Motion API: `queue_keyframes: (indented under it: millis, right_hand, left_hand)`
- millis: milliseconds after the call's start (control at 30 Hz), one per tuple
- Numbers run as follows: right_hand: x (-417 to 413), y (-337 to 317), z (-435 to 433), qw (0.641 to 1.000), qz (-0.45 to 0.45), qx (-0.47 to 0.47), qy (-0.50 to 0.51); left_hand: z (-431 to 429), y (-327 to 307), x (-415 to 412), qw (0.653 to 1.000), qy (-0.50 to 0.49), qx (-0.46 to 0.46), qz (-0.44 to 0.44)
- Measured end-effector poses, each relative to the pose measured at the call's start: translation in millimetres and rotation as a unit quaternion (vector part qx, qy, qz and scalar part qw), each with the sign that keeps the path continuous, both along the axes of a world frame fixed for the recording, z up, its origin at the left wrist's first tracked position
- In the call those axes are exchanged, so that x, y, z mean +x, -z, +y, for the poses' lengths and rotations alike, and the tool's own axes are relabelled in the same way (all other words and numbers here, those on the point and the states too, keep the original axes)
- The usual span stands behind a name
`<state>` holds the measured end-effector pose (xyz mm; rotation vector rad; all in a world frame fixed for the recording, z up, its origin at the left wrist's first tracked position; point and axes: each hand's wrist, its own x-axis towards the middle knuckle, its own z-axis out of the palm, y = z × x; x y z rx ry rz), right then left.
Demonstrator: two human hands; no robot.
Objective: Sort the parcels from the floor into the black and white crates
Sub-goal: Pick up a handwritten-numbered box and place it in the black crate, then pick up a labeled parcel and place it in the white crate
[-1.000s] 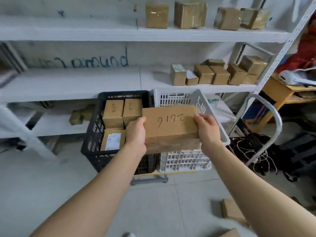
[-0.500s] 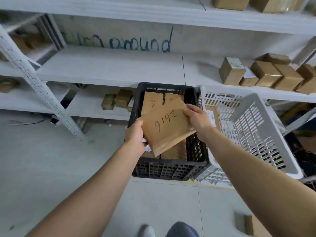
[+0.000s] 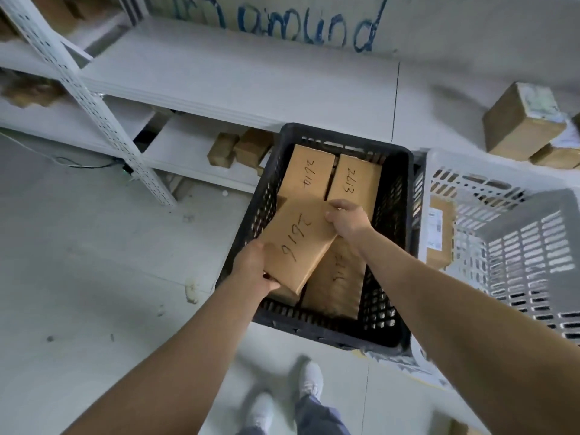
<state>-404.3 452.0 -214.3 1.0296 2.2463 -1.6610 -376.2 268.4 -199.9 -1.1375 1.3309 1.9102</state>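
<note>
White metal shelving (image 3: 238, 76) fills the top of the frame above a pale floor (image 3: 94, 277). At the right edge sits the white crate (image 3: 533, 262); the black crate (image 3: 332, 335) is at centre, with parcels lying inside. I hold a brown parcel (image 3: 298, 243) tilted over the black crate's near half, my left hand (image 3: 251, 268) gripping its lower corner and my right hand (image 3: 348, 218) pinching its upper edge.

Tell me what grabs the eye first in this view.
A brown parcel marked 2616 is tilted over the black crate, held between the left grip and right grip. Beneath it lie more numbered parcels; the white crate stands at the right.
</note>
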Motion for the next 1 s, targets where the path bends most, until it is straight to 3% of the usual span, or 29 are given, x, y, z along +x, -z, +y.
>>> queue_keyframes:
  millis: [233, 633, 867, 1000]
  right_hand:
    - [-41, 39, -9, 0.998, -0.033, 0.023, -0.051]
    - [-46, 54, -20, 0.989, -0.092, 0.059, -0.100]
    - [-42, 26, -14, 0.997, -0.030, 0.036, -0.060]
    - [-32, -5, -19, 0.999, 0.028, 0.018, 0.003]
  left_hand:
    - [9, 36, -17, 0.996, -0.073, -0.003, -0.047]
    - [19, 49, -26, 0.993, -0.088, 0.022, -0.070]
    - [9, 21, -29, 0.997, -0.005, -0.016, -0.074]
    - [5, -12, -37, 0.997, 0.064, -0.041, -0.028]
